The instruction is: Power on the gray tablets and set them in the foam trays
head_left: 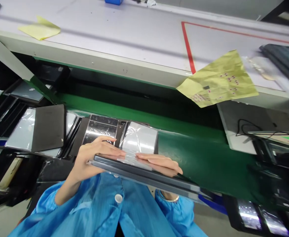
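Here, left hand [95, 159] and right hand [156, 163] clasp a slim dark laptop [144, 174], fingers closed over its clear film [132, 160]; film-wrapped panels [139, 137] stand beyond the laptop.

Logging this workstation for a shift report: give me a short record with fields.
left hand: holding a closed dark grey laptop
right hand: holding the same laptop
on laptop: clear plastic film
behind: plastic-wrapped devices, green conveyor belt
beyond: yellow sheet with red dots
clothing: blue smock
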{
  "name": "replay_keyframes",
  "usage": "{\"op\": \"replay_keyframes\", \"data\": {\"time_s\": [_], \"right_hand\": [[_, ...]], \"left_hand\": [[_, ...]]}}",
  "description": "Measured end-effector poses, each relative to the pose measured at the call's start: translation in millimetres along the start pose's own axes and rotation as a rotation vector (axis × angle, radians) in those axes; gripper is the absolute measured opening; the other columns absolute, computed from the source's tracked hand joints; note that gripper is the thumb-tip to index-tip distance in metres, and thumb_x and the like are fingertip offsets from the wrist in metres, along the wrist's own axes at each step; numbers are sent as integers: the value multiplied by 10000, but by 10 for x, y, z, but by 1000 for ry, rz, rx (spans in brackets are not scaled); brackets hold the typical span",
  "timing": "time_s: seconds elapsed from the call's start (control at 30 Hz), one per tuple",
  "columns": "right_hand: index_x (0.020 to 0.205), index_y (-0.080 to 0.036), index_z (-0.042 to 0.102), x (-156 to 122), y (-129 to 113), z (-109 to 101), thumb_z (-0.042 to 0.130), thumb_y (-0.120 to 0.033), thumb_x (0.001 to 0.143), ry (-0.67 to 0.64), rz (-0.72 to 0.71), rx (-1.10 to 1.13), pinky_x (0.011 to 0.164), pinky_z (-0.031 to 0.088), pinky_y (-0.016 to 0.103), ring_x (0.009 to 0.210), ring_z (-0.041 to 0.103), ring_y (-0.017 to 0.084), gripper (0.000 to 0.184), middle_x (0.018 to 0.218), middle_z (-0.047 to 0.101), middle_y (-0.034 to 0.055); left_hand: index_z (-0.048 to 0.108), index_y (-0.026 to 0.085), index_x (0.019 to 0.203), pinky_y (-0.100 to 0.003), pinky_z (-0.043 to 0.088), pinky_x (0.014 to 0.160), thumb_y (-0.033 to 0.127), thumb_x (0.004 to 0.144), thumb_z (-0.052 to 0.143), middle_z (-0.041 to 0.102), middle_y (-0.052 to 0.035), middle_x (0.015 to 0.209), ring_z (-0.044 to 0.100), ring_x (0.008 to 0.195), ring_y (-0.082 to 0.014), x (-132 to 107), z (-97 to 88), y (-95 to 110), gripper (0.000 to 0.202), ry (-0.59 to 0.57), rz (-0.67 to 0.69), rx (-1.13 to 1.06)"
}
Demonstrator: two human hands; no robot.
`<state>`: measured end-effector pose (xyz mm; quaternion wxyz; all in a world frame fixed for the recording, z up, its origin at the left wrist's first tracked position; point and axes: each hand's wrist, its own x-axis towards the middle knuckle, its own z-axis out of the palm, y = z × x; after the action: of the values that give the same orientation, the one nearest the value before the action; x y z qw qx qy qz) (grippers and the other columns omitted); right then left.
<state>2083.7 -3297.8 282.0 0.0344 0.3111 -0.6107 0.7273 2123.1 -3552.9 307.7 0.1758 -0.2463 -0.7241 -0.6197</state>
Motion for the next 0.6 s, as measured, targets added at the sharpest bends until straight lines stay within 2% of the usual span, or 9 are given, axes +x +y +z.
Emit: {"op": "replay_keyframes", "data": {"time_s": [0.13,0.23,0.27,0.33,0.4,0.43,0.47,0.53,0.6], "right_hand": [[1220,-306,765,-70,69,17,600,-392,1036,0,20,58,846,708,471,1014,812,287,262,1132,826,54],[1185,-255,771,-127,194,6,635,-338,1006,73,-5,99,822,710,452,1001,815,289,240,1093,836,69],[1175,-255,770,-145,254,-5,654,-308,985,126,-24,127,804,712,431,977,820,277,228,1075,841,55],[1145,-305,769,-176,390,-35,667,-283,956,226,-64,188,749,712,375,910,828,230,216,1058,844,-7],[1104,-407,763,-210,524,-74,626,-341,973,298,-75,251,701,702,336,870,821,179,201,1057,835,-87],[1087,-451,758,-231,583,-91,590,-378,992,317,-57,265,702,696,331,876,814,163,206,1054,829,-115],[1077,-484,752,-253,635,-103,566,-418,1003,329,-36,277,704,691,335,880,808,160,211,1033,825,-129],[1109,-519,729,-299,714,-106,574,-481,995,329,9,277,718,687,371,859,800,178,196,948,819,-120],[1121,-506,712,-337,768,-74,601,-494,976,302,43,260,751,686,425,769,779,196,183,834,794,-97]], "left_hand": [[754,240,1221,-445,547,1049,381,1016,630,845,-73,1032,818,931,-241,30,58,28,277,14,67,51],[762,261,1219,-466,559,1058,442,933,735,847,-68,1013,819,915,-255,34,61,-51,340,31,64,119],[768,261,1212,-477,569,1055,465,871,797,845,-76,1032,817,931,-266,17,69,-103,399,27,20,145],[785,246,1185,-471,626,973,487,769,883,834,-101,1091,811,959,-280,-46,108,-222,491,34,-168,145],[809,211,1108,-410,678,801,487,723,913,833,-122,1075,814,911,-278,-125,175,-318,485,107,-371,52],[824,197,1036,-372,680,729,479,715,918,839,-122,1017,815,860,-269,-159,211,-346,437,166,-420,-9],[833,191,954,-348,674,698,467,716,921,841,-112,937,812,814,-259,-182,240,-358,375,240,-427,-60],[834,196,835,-344,669,741,428,711,934,827,-87,805,805,781,-249,-184,260,-334,281,354,-330,-103],[846,220,860,-376,660,809,381,723,935,825,-74,785,799,772,-247,-132,216,-269,230,348,-197,-87]]}}
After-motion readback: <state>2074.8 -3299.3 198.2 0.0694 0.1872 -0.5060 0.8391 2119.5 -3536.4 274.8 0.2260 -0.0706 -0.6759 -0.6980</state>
